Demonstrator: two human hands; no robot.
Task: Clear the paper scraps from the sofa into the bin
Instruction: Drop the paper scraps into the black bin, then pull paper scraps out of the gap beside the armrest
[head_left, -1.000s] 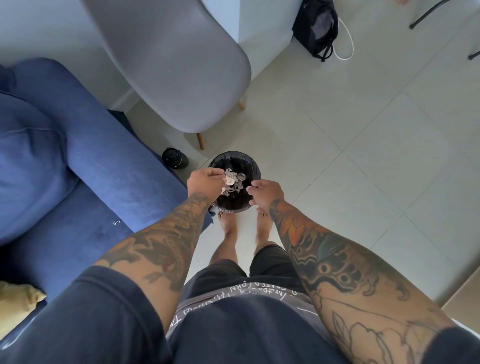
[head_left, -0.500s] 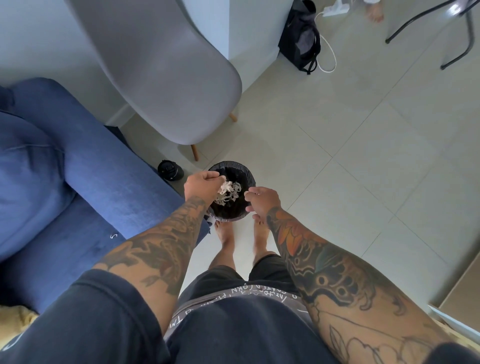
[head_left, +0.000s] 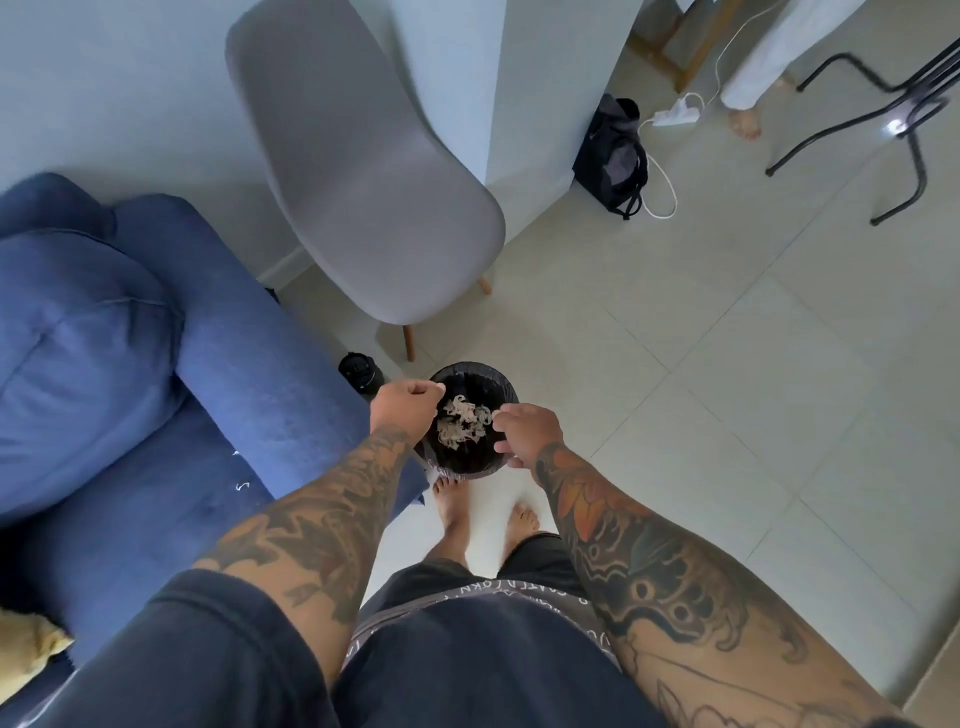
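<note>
- Both hands hang over the bin (head_left: 470, 374), which stands on the tiled floor (head_left: 727, 415) just in front of the person's bare feet and close against the sofa (head_left: 208, 332).
- The left hand (head_left: 408, 408) is curled into a loose fist over the bin's left rim; whether any paper is left inside it cannot be told from here.
- The right hand (head_left: 527, 434) sits over the right rim with its fingers bent downward and loosely parted, and nothing shows in its hold.
- A pale tangle of paper scraps (head_left: 462, 421) lies in the black liner, between the two hands and below them.
- To finish this drop cleanly, I judge it best to spread the fingers wide while the hands are right over the opening, and rub fingertips together so clinging bits fall inside.
- The bin mouth is narrow, so hands held near the middle should stop strips landing on the floor.
- A few small white scraps (head_left: 241, 486) lie on the sofa seat, well to the left of both hands, so the task looks unfinished and another pick-up is likely needed.
</note>
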